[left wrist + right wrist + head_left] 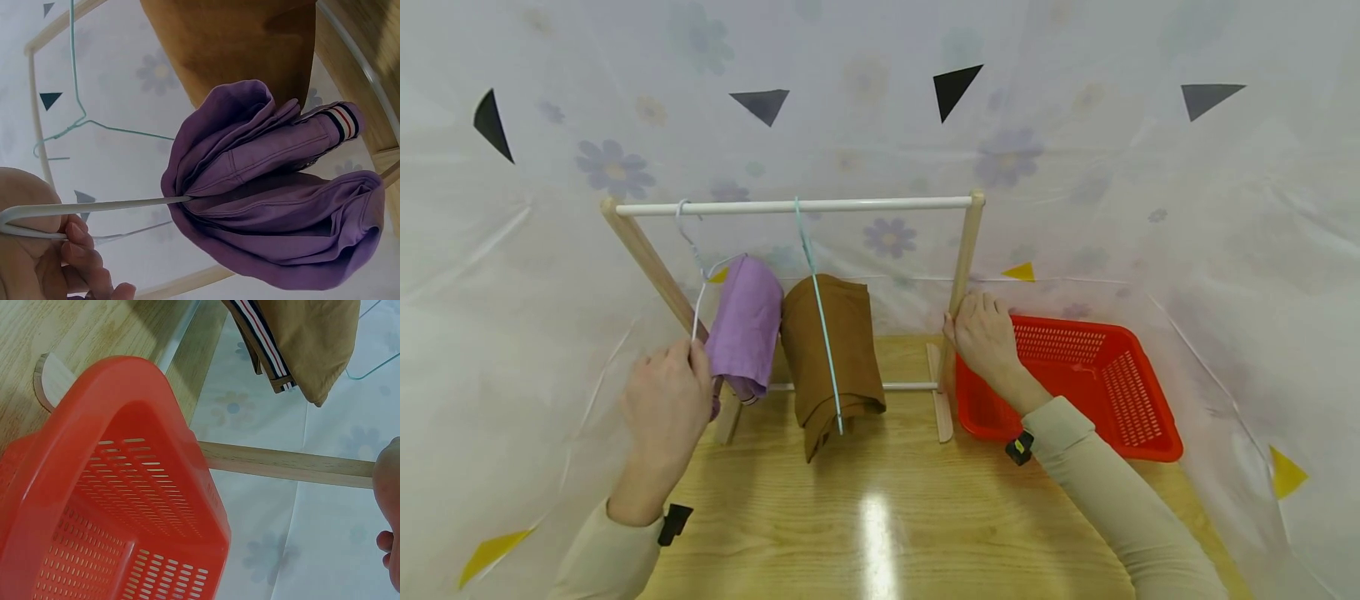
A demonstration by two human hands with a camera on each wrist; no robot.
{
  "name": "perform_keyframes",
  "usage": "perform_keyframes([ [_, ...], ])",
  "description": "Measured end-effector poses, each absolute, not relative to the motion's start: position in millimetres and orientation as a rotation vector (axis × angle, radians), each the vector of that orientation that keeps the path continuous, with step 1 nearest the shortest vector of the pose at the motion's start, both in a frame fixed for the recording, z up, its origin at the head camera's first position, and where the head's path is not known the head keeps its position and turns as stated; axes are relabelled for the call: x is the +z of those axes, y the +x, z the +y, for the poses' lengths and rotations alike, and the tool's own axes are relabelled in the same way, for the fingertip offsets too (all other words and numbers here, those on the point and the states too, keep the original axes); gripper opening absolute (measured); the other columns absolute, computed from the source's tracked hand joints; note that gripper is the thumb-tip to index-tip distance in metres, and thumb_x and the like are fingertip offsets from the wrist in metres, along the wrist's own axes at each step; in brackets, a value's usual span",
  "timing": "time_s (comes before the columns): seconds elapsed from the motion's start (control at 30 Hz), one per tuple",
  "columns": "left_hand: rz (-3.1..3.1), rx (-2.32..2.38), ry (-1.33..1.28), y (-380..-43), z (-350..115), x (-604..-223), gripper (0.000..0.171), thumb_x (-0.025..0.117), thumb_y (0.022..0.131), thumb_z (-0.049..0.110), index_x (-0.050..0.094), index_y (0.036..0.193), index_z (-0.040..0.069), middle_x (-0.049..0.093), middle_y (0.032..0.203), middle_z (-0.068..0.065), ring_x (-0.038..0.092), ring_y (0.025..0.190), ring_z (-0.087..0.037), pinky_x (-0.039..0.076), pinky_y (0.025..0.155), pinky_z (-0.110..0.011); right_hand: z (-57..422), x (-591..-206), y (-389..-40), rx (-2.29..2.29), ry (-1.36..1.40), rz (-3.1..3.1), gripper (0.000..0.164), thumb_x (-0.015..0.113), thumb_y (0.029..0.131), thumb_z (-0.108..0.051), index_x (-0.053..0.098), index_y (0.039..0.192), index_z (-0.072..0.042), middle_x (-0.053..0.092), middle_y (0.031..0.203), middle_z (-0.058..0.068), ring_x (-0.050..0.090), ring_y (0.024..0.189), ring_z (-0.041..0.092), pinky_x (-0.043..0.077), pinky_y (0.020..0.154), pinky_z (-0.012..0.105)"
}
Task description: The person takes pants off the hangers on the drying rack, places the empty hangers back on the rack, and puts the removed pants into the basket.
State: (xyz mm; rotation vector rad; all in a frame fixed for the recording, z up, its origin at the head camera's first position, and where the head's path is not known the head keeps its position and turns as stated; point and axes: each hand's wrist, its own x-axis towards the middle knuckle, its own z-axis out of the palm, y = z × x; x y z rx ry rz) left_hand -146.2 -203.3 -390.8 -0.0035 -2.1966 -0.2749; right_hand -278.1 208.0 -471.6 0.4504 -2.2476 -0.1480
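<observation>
My left hand (666,408) pinches the lower end of a white hanger (125,205), whose hook sits over the rack's white top bar (737,208). Folded purple trousers (747,321) with a striped waistband hang over this hanger, just right of the hand. On the same bar, brown trousers (856,342) drape over a light teal hanger (824,321), close beside the purple pair. At the right, my right hand (988,337) grips the rack's wooden post (964,258); only part of that hand shows at the edge of the right wrist view.
A red perforated basket (1060,323) stands right of the rack, below the right forearm. The rack's wooden feet (943,417) rest on the wood-grain table (790,525). Flower-printed sheeting (880,142) with black and yellow triangles surrounds the table.
</observation>
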Motion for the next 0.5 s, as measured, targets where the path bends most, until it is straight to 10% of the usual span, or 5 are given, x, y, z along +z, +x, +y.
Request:
perform_keyframes([
  [0.5,-2.188,-0.293,0.024,-149.5,-207.9,-392.1,0.040,0.053,0.104,0.016,0.059,0.072,-0.008,0.061,0.063,-0.026,0.054,0.059,-0.051,0.044,0.046,-0.056,208.4,-471.6,-279.6,-0.156,0.445,-2.260,0.038,0.057,0.101,-0.030,0.054,0.087,0.005,0.053,0.077,0.017,0.054,0.070,0.036,0.041,0.062,0.043],
])
